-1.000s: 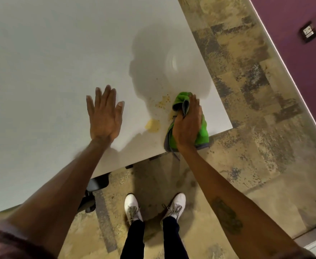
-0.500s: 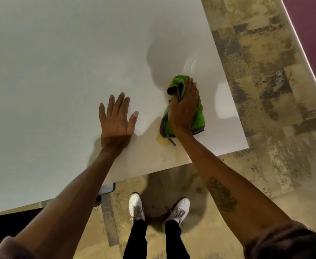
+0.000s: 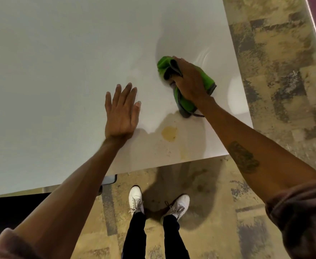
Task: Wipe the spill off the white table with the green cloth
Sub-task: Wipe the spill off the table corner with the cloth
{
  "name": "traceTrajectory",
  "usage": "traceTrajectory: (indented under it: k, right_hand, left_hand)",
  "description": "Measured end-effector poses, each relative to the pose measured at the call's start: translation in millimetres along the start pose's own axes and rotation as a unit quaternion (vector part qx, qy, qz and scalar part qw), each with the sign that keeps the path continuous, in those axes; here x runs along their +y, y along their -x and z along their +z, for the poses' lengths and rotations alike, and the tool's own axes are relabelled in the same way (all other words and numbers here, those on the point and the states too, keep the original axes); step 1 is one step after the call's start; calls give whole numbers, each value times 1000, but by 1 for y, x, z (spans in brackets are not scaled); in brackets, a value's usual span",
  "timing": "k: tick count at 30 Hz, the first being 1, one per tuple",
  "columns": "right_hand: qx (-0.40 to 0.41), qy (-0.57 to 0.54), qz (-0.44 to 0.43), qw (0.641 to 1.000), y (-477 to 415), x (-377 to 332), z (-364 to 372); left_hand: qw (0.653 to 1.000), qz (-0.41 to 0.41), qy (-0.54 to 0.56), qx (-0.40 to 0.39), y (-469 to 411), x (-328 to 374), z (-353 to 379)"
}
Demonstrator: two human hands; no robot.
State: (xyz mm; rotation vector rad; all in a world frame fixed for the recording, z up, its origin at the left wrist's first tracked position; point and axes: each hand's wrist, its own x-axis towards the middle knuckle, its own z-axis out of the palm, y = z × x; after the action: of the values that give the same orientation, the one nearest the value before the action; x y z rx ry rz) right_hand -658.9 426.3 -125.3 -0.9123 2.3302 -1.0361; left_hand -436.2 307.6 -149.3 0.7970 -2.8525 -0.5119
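Tabletop (image 3: 60, 71) cut off at the top and left edges. Middle of green cloth (image 3: 186, 101) hidden under right hand (image 3: 189, 81). Both sleeves cropped at the bottom corners.

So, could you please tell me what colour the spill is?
Yellowish-brown spill patch on the white table, head view.

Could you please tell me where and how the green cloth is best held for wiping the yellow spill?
Probably from above, palm flat on the bunched middle of the green cloth, as the right hand does: it lies crumpled and low on the white table.
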Motion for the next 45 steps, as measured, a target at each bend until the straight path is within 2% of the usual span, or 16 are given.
traceTrajectory:
  k: [6, 11, 15, 19, 23, 26, 30, 32, 36, 42, 45]
  right_hand:
    - [-95, -98, -4, 991, 41, -9, 7]
    - [-113, 12, -91, 989, 80, -11, 20]
    - [-120, 30, -119, 985, 111, -10, 33]
    - [-95, 7, -129, 987, 137, -10, 48]
    - [-43, 14, -97, 994, 160, -15, 65]
    - [1, -11, -59, 998, 170, -24, 73]
    - [117, -55, 17, 991, 184, -47, 97]
    - [195, -72, 51, 977, 186, -62, 118]
    - [324, -52, 160, 931, 168, -78, 142]
    - [415, -59, 256, 871, 130, -89, 144]
    - [453, -53, 275, 846, 99, -93, 142]
  left_hand:
    - [1000, 4, -7, -7, 1, -1, -1]
    - [1000, 17, -14, -6, 3, -3, -1]
    - [1000, 16, -19, -11, 5, -1, -2]
    - [999, 27, -32, -6, 7, 0, -4]
    - [999, 46, -9, -15, 14, -7, -5]
    - [995, 93, -13, -38, 25, -25, -12]
    - [988, 147, -29, -44, 45, -57, -22]
    - [995, 91, -42, -19, 53, -62, -23]
    - [995, -87, -48, 29, 56, -61, -22]
    - [992, -115, -52, 20, 56, -58, -24]
    - [992, -116, -57, 13, 53, -60, -23]
